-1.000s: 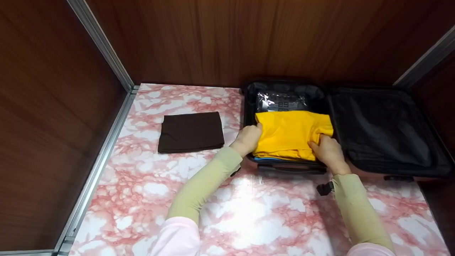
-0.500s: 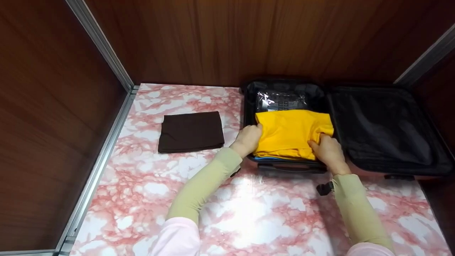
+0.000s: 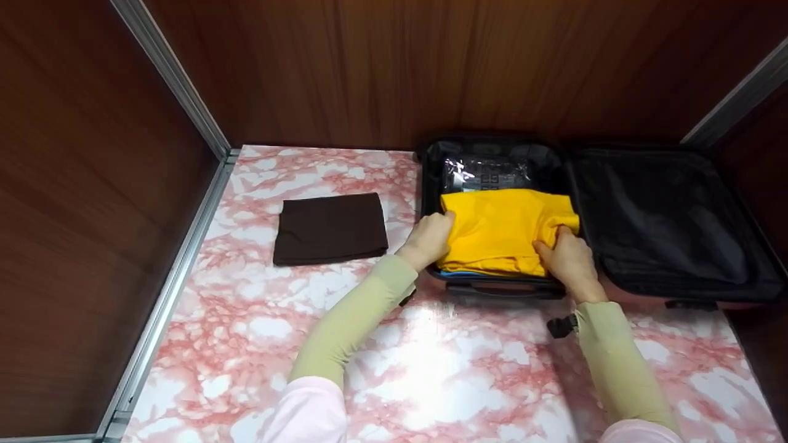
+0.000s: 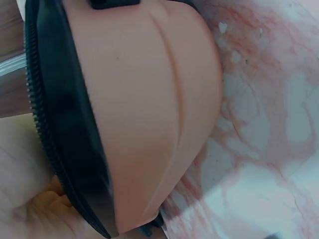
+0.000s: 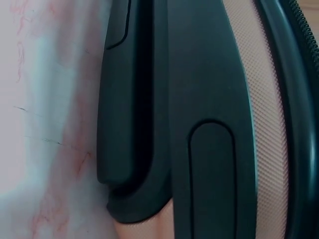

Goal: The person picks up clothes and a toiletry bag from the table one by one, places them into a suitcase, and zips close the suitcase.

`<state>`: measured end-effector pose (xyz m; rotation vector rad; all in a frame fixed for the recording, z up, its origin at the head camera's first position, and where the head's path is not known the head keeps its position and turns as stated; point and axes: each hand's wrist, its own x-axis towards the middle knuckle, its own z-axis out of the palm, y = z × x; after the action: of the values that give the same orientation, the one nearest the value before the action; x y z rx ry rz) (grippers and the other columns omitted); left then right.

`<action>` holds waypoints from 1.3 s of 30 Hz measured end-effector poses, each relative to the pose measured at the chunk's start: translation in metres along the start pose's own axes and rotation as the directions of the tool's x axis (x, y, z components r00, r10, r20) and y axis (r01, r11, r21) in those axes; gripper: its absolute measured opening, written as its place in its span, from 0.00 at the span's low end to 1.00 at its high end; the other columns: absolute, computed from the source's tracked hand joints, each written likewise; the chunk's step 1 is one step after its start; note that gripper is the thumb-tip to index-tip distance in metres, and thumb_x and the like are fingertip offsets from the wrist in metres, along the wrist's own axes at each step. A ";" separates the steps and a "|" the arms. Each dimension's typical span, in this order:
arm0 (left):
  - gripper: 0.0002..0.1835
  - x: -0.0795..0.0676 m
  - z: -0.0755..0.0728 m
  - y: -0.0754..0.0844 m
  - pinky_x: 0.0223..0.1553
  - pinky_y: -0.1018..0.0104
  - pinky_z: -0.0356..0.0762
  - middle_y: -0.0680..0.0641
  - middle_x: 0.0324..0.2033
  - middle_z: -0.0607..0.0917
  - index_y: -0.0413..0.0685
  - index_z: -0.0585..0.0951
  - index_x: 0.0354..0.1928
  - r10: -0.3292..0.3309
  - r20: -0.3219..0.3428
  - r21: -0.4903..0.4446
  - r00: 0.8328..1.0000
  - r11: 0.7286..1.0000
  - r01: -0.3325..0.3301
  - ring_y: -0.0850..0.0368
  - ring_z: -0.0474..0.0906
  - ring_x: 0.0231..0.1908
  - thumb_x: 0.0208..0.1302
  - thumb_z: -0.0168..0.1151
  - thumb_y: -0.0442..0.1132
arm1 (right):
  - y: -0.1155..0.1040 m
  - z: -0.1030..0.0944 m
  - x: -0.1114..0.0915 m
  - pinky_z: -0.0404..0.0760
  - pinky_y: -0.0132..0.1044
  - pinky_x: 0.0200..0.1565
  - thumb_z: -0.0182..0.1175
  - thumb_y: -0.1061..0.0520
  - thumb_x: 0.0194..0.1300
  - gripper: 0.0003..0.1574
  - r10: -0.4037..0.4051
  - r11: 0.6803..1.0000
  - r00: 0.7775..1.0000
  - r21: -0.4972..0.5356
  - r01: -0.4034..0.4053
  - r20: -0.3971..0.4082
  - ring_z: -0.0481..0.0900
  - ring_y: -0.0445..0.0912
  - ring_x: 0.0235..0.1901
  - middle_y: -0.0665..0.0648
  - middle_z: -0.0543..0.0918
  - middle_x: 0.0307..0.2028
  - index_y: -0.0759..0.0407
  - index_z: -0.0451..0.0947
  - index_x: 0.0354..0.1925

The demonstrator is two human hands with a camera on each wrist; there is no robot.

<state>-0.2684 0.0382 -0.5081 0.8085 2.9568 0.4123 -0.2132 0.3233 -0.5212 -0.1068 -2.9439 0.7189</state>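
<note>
In the head view, a folded yellow garment (image 3: 498,227) lies in the near part of an open suitcase (image 3: 432,178). My left hand (image 3: 429,240) grips its left edge, the fingertips hidden behind the cloth. At the lower right of the garment, my right hand (image 3: 569,258) pinches the fabric with the thumb on top, creasing it. A thin blue layer (image 3: 462,273) shows beneath the yellow cloth. Behind the garment sits a shiny clear-wrapped dark package (image 3: 486,173). The left wrist view shows the case's peach shell (image 4: 139,109) beside part of the left hand (image 4: 50,214).
The suitcase's lid half (image 3: 671,221) lies opened to the right. A folded dark brown cloth (image 3: 330,229) rests to the left on the red-and-white marbled tabletop (image 3: 265,344). Wood-grain panels (image 3: 394,74) stand behind and at the sides. The black carry handle (image 5: 124,124) faces the front.
Both hands keep hold of the yellow garment. The right hand's grip has shifted very slightly upward in the head view; the brown cloth stays put.
</note>
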 end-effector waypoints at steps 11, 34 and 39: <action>0.20 0.000 -0.009 -0.006 0.44 0.59 0.79 0.44 0.37 0.82 0.44 0.77 0.47 0.000 -0.044 -0.221 0.999 0.975 -0.010 0.47 0.82 0.42 0.57 0.77 0.38 | -0.006 -0.001 -0.001 0.76 0.55 0.38 0.68 0.47 0.67 0.24 0.023 0.993 0.978 0.122 0.003 -0.209 0.78 0.62 0.29 0.63 0.77 0.29 0.64 0.71 0.43; 0.21 -0.010 -0.054 -0.047 0.37 0.64 0.77 0.47 0.32 0.84 0.41 0.80 0.55 -0.138 -0.208 -0.476 0.968 0.879 0.023 0.54 0.80 0.32 0.67 0.70 0.46 | -0.053 -0.017 0.014 0.78 0.54 0.45 0.65 0.44 0.70 0.35 -0.078 0.955 0.966 0.259 0.144 -0.248 0.80 0.63 0.42 0.68 0.79 0.49 0.67 0.69 0.62; 0.22 -0.017 -0.063 -0.067 0.41 0.62 0.78 0.48 0.36 0.85 0.42 0.80 0.56 -0.215 -0.198 -0.535 0.956 0.841 0.079 0.55 0.81 0.37 0.68 0.68 0.48 | -0.062 -0.017 0.018 0.78 0.53 0.46 0.65 0.45 0.71 0.36 -0.080 0.947 0.967 0.283 0.149 -0.241 0.80 0.63 0.43 0.67 0.78 0.51 0.67 0.68 0.63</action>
<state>-0.2940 -0.0412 -0.4655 0.4805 2.8447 1.3226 -0.2311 0.2781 -0.4763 0.0102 -2.5674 1.0483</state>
